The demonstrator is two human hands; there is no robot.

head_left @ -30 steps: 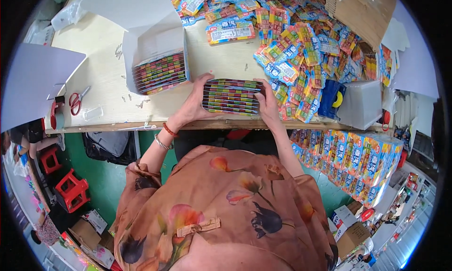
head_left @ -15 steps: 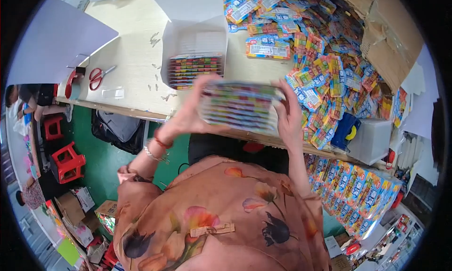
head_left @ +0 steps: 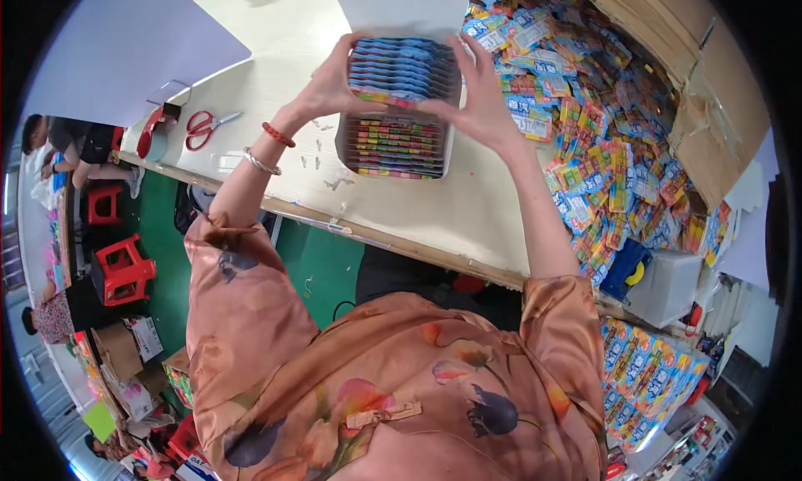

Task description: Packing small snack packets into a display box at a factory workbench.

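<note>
Between my two hands is a stack of flat blue-and-multicoloured packets (head_left: 401,70), lined up in a row over the far half of an open white box (head_left: 448,147). My left hand (head_left: 332,87) grips the stack's left end, thumb along the near side. At the right end, my right hand (head_left: 483,105) closes on it with thumb in front and fingers behind. Nearer me in the same box stands another row of packets (head_left: 397,149), edges up. Whether the held stack touches the box floor is hidden.
A large heap of loose packets (head_left: 585,139) covers the table's right side, beside a torn cardboard box (head_left: 723,122). Red-handled scissors (head_left: 205,129) and a tape dispenser (head_left: 157,134) lie at left. A blue tape dispenser (head_left: 625,268) and a translucent bin (head_left: 666,285) stand at right.
Both hands have carried the packet stack away from my body, from over the table's front edge to the white box. The stack has turned so its blue edges face up.
</note>
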